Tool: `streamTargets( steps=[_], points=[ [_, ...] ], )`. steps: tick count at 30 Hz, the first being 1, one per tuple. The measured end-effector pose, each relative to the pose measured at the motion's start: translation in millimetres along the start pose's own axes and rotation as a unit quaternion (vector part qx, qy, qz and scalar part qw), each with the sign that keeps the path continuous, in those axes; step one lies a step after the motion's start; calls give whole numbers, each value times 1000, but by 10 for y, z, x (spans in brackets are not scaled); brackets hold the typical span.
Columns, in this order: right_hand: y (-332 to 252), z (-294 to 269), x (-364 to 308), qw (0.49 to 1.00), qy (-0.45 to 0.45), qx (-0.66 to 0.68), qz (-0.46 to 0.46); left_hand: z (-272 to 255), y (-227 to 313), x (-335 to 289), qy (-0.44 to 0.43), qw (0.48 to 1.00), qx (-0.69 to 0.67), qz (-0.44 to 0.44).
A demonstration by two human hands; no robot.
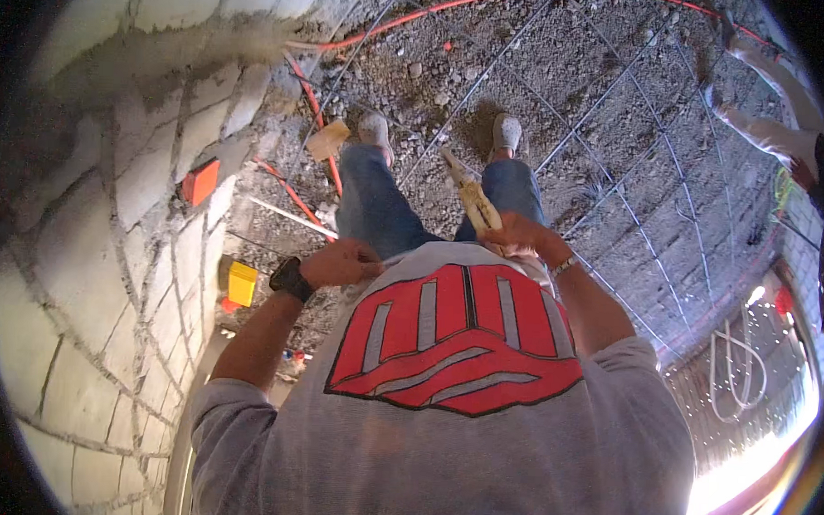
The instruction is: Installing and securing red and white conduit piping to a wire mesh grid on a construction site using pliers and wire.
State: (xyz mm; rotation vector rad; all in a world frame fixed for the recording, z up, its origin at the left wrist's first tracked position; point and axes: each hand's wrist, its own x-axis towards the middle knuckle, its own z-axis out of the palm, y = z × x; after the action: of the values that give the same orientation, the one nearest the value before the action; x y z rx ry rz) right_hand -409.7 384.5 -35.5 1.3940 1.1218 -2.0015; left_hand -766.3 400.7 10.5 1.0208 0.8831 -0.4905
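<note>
Evidently I grip the tapered wooden-looking piece [473, 201] by its near end, leaving the narrow tip free and pointing away from my belly; it lies between one and two o'clock from the middle of the view, beside the right leg of my jeans [513, 184]. My right hand [522, 236], near half past two, is wrapped around that end. My left hand [339, 262], at nine o'clock, has its fingers bent by the hem of my grey shirt [424, 439]; whether they pinch the cloth, I cannot tell.

As for containers, an orange electrical box [199, 183] sits in the block wall [43, 290] between nine and ten o'clock, probably set there to take wiring; the orange conduit [311, 98] at eleven likely serves the same purpose. A yellow box [241, 283] shows just below nine. I cannot make out either one's contents. Between twelve and three, steel bars [575, 132] cross over gravel [418, 85], presumably spaced as reinforcement.
</note>
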Motion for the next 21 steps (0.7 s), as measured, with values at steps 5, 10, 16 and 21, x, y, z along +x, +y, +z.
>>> streamTargets(
  steps=[5, 10, 16, 21],
  points=[
    [-173, 465, -417, 989, 56, 138, 5, -81, -418, -246, 79, 995, 1, 64],
    [-49, 739, -435, 931, 57, 362, -12, -89, -477, -384, -34, 995, 92, -29],
    [-16, -154, 877, 979, 17, 175, -105, -393, -588, -168, 17, 977, -193, -91],
    [24, -1094, 3183, 982, 161, -83, -61, -1921, -833, 1402, 356, 911, -207, 25]
  ],
)
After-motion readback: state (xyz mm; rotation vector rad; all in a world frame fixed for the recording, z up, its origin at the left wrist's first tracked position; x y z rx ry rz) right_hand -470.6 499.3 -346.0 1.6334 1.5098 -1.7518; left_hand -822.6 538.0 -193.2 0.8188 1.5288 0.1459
